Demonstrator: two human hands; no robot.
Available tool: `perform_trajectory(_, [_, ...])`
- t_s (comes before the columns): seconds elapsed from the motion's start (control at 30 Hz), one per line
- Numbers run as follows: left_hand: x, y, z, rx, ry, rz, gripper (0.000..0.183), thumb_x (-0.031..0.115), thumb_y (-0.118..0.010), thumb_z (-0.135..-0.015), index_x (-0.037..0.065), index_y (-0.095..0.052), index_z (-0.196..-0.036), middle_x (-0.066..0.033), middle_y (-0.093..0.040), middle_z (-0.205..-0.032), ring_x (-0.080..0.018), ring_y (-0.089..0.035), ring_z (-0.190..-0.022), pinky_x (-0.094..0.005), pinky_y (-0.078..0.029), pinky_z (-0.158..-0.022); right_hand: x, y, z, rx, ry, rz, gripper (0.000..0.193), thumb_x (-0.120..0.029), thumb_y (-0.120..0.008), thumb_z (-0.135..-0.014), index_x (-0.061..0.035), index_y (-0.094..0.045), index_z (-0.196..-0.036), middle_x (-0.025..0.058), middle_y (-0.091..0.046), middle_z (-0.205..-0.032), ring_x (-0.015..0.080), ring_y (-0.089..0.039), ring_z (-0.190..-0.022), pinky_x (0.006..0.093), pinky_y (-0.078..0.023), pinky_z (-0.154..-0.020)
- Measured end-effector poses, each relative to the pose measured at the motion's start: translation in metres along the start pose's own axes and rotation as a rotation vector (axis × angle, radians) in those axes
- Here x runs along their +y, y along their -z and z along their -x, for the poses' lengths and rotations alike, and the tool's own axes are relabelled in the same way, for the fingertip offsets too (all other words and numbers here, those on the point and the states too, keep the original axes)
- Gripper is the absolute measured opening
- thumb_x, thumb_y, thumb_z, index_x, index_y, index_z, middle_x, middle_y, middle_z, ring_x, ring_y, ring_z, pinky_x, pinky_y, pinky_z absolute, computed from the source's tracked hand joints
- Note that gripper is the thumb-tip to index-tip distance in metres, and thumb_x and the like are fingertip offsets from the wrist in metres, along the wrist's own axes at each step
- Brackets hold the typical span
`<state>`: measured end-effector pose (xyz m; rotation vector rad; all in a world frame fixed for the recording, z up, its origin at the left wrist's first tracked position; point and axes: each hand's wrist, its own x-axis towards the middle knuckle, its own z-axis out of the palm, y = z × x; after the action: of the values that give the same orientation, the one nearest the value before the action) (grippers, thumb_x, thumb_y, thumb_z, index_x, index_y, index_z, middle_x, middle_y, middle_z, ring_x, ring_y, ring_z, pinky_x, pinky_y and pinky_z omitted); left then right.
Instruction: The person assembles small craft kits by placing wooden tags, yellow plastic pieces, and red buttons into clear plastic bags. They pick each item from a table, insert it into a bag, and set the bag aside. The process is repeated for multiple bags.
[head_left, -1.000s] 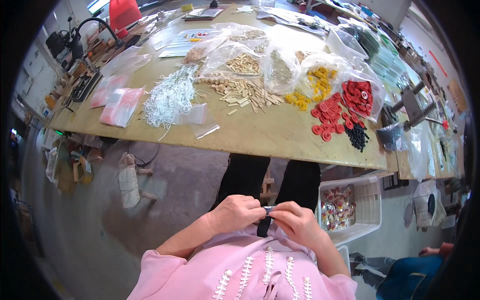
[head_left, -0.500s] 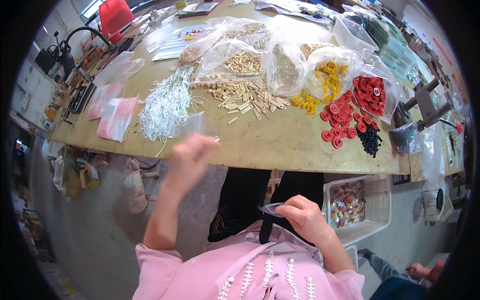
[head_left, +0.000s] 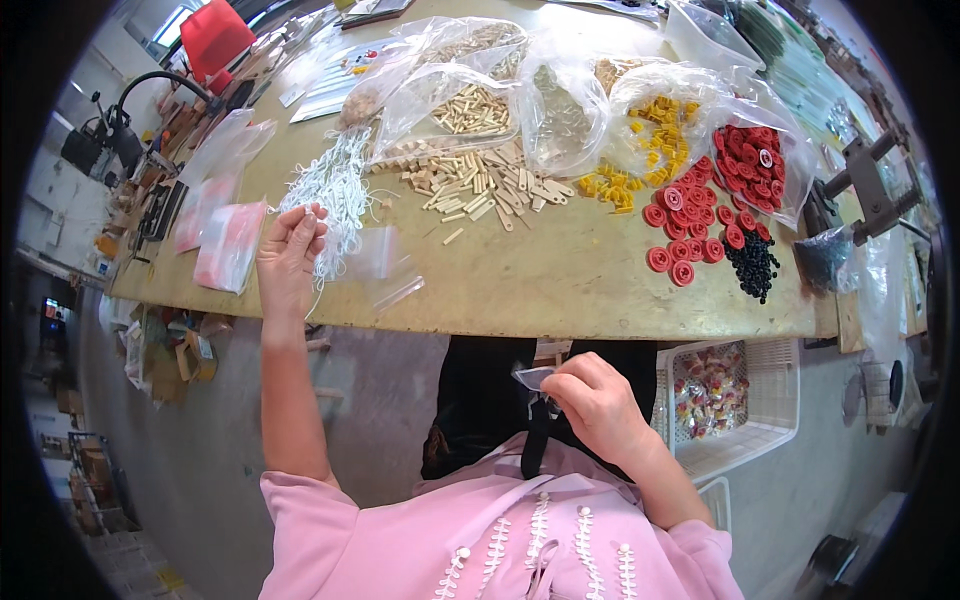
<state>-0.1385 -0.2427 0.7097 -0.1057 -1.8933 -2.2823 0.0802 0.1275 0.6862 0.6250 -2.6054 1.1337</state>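
Note:
My left hand is raised over the near left part of a tangled pile of white strings, its thumb and fingertips pinched together on white string. How many strands it holds is hidden. In front of my waist my right hand grips a small clear plastic bag between thumb and fingers; its other end sticks out to the left. Whether the bag holds anything cannot be made out. Small clear zip bags lie on the table just right of my left hand.
Across the worktable lie wooden sticks, yellow pieces, red rings and black beads, with open plastic bags behind. Pink-and-clear bags lie at left. A white basket of filled packets stands below right.
My left hand has moved left and away from me, from the table's front edge to the string pile. My right hand keeps the clear bag and has risen slightly.

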Motion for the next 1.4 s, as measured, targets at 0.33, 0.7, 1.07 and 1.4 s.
perform_trajectory(0.33, [0.029, -0.127, 0.135, -0.335, 0.332, 0.555, 0.024, 0.003, -0.069, -0.103, 0.006, -0.061, -0.125, -0.0095, -0.072, -0.113, -0.0111, -0.068, -0.089, -0.0233, -0.054, -0.078, -0.008, -0.01, -0.037, -0.012, 0.05, -0.146, 0.028, 0.008, -0.07, -0.08, -0.0007, -0.066, -0.107, 0.0182, -0.065, -0.128, 0.0375, -0.064, -0.121, 0.0454, -0.055, -0.1])
perform_trajectory(0.7, [0.014, -0.138, 0.152, -0.686, -0.456, -0.898, 0.019, 0.006, -0.084, -0.079, 0.007, -0.078, -0.097, -0.0085, -0.068, -0.098, -0.0269, -0.064, -0.088, -0.0369, -0.052, -0.074, 0.002, -0.01, -0.021, 0.026, 0.064, -0.173, 0.033, 0.006, -0.068, -0.083, 0.0007, -0.067, -0.115, 0.0206, -0.064, -0.131, 0.0391, -0.064, -0.124, 0.0442, -0.059, -0.098])
perform_trajectory(1.07, [0.029, -0.126, 0.114, -1.447, 0.007, -1.04, 0.024, 0.029, -0.077, -0.091, 0.008, -0.077, -0.103, -0.0123, -0.074, -0.077, -0.0325, -0.073, -0.073, -0.0417, -0.059, -0.067, -0.011, -0.018, -0.013, -0.105, 0.063, -0.168, 0.03, 0.004, -0.071, -0.079, 0.0007, -0.066, -0.109, 0.0183, -0.066, -0.127, 0.0371, -0.066, -0.12, 0.0419, -0.06, -0.096])
perform_trajectory(1.4, [-0.033, -0.055, -0.042, -0.278, -0.359, -1.077, 0.011, 0.008, -0.073, -0.091, 0.0, -0.07, -0.098, -0.0126, -0.07, -0.09, -0.0258, -0.07, -0.076, -0.0373, -0.058, -0.075, -0.006, -0.011, -0.007, 0.023, 0.05, -0.05, 0.032, 0.007, -0.073, -0.073, -0.0035, -0.072, -0.103, 0.01, -0.067, -0.096, 0.0299, -0.069, -0.09, 0.0397, -0.057, -0.078])
